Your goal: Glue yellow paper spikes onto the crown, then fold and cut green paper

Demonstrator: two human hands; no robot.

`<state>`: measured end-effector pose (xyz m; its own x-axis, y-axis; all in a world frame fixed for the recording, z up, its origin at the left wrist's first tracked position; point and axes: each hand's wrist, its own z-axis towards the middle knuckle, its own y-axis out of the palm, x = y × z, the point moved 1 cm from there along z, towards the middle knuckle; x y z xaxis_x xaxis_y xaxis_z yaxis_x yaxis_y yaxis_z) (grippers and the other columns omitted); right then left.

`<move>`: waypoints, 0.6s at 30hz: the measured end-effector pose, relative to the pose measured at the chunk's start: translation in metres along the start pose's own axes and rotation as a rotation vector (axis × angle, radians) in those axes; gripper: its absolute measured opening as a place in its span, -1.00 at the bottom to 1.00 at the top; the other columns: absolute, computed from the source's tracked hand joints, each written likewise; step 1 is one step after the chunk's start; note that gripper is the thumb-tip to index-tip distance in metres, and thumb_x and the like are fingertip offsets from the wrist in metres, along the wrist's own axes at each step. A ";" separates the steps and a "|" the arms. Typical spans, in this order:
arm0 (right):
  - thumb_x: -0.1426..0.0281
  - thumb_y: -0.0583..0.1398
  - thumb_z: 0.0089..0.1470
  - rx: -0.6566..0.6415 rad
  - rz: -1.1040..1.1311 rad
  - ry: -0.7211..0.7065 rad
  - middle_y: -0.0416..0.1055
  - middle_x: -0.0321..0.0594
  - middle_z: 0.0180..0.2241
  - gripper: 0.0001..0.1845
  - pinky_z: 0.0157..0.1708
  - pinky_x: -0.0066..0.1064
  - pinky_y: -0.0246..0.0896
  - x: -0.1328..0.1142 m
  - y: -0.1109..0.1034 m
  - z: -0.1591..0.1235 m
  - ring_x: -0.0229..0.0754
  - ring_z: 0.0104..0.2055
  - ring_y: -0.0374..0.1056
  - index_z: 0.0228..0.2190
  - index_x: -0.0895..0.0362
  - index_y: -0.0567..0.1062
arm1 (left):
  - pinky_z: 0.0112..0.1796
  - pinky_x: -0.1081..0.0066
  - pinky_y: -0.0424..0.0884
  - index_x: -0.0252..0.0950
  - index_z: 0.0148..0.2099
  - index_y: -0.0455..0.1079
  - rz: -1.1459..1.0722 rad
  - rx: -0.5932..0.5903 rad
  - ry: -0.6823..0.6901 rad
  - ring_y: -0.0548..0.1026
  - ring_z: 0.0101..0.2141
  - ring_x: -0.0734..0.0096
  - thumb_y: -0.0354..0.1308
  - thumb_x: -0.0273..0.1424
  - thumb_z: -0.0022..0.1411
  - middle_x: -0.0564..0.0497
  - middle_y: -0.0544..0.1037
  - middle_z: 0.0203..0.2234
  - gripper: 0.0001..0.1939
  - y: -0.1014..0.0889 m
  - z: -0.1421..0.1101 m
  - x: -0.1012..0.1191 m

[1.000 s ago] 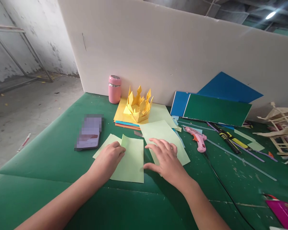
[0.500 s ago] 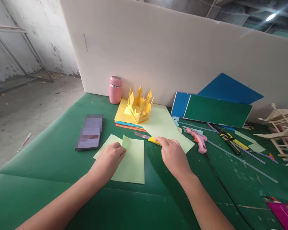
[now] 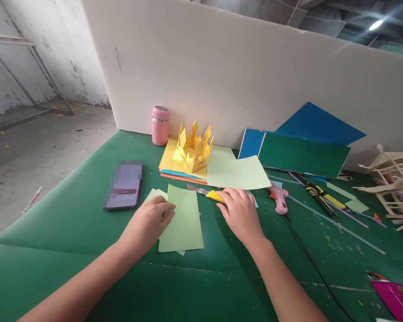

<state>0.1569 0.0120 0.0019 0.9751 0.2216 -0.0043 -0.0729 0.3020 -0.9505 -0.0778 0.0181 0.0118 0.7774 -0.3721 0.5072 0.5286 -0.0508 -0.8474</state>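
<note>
One light green sheet [image 3: 184, 223] lies near the middle of the green tabletop [image 3: 70, 214], long sides running away from the person; more light green paper [image 3: 154, 194] pokes out under it at the far left and near edge. Left hand [image 3: 169, 213]: fingers bent over the sheet's left edge, thumb tucked below them; can't tell from this angle if it really pinches the paper or just rests there. Right hand [image 3: 238, 210]: fingers wrapped over the yellow handle of a utility knife [image 3: 215, 196], blade bare, pointing left by the sheet's far right corner. Sheet should be very light, thin, easy to bend, quick to crease or slide; best held flat by fingertips near an edge, or pinched at a corner. Knife looks light and rigid; hold by the ridged yellow handle only, blade likely sharp. Larger pale sheet [image 3: 240, 172] just beyond the right hand. Folded yellow paper crown [image 3: 192, 156] stands on a stack of coloured paper [image 3: 169, 154]; looks fragile, spikes would crush easily. Pink flask [image 3: 160, 127] behind stack, phone [image 3: 126, 188] left of the left hand, pink glue gun [image 3: 281, 199] right of the right hand.
</note>
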 end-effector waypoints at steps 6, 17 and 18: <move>0.48 0.07 0.10 -0.028 0.153 0.082 0.40 -0.09 -0.22 -0.68 -0.28 -0.26 0.26 0.003 0.003 -0.004 -0.02 -0.20 0.35 -0.09 0.16 0.44 | -0.42 0.38 0.36 -0.29 -0.28 0.52 0.048 0.056 -0.057 0.39 -0.52 0.39 -0.02 -0.28 0.19 -0.03 0.48 -0.43 -0.69 -0.012 0.005 -0.008; 0.49 0.09 -0.07 -0.426 0.799 0.135 0.42 -0.26 -0.17 -0.62 -0.23 -0.37 0.33 0.006 -0.046 -0.058 -0.13 -0.17 0.40 -0.18 -0.03 0.45 | -0.43 0.39 0.33 -0.26 -0.41 0.51 0.016 0.054 -0.167 0.44 -0.47 0.32 -0.11 -0.28 0.22 -0.03 0.49 -0.47 -0.62 -0.021 0.009 -0.010; 0.50 0.09 -0.07 -0.455 0.807 0.133 0.42 -0.27 -0.17 -0.62 -0.22 -0.37 0.33 0.006 -0.046 -0.060 -0.13 -0.17 0.40 -0.18 -0.03 0.46 | -0.43 0.39 0.34 -0.26 -0.39 0.51 0.008 0.049 -0.175 0.44 -0.47 0.32 -0.11 -0.27 0.21 -0.03 0.49 -0.45 -0.62 -0.022 0.010 -0.009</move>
<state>0.1789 -0.0565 0.0266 0.6832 0.0898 -0.7247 -0.6765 -0.2957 -0.6745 -0.0931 0.0316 0.0269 0.8270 -0.2048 0.5236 0.5346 -0.0020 -0.8451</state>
